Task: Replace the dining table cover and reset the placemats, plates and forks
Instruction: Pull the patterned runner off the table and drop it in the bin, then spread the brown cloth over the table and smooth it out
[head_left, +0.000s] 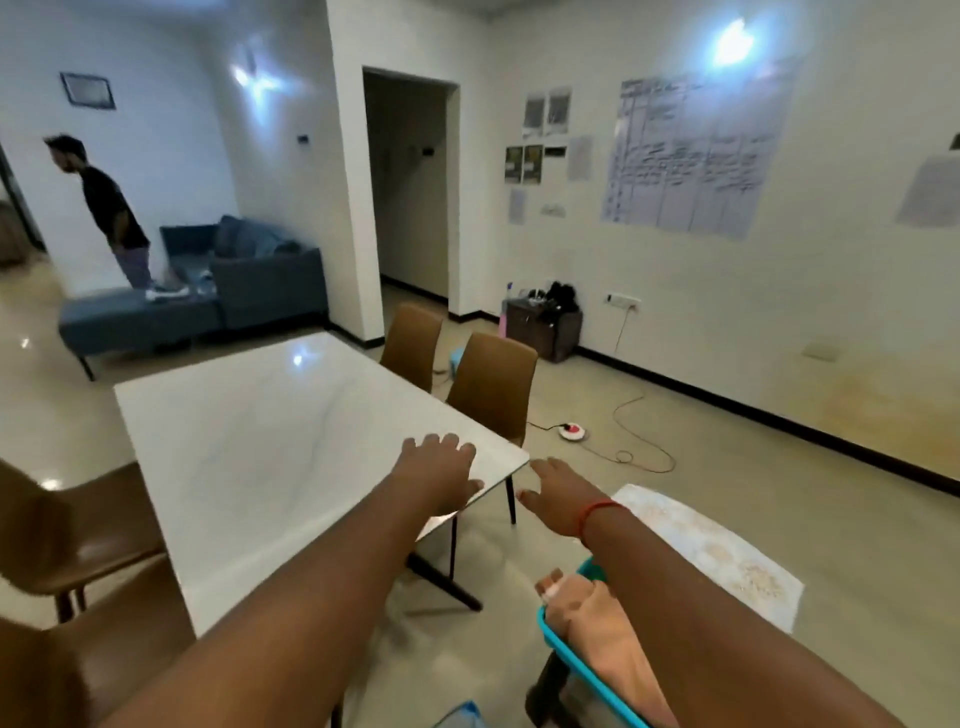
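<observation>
1. Brown chair (67, 535), lower left: it stands at the near-left side of the dining table, its seat partly under the tabletop edge.
2. Blue sofa (244, 280), upper left: it stands well beyond the table; a person (111, 208) stands beside it, turned away to the left.
3. Dining table (249, 457), centre: a white marble-look top, bare, with no cover, placemats, plates or forks on it.
4. Left hand (441, 470): stretched over the table's near-right corner, palm down, fingers straight and spread, gripping nothing; whether it touches the top cannot be told.
5. Two brown chairs (493, 387) stand along the table's far-right side.
6. Right hand (558, 493): held just past the table corner, above the floor, fingers relaxed and extended, holding nothing; a red thread circles the wrist.
7. Teal basket (582, 660), lower right, under the right forearm: peach-coloured cloth (608, 639) lies in it.
8. Patterned white cloth (727, 556): it lies flat just right of the right forearm.
</observation>
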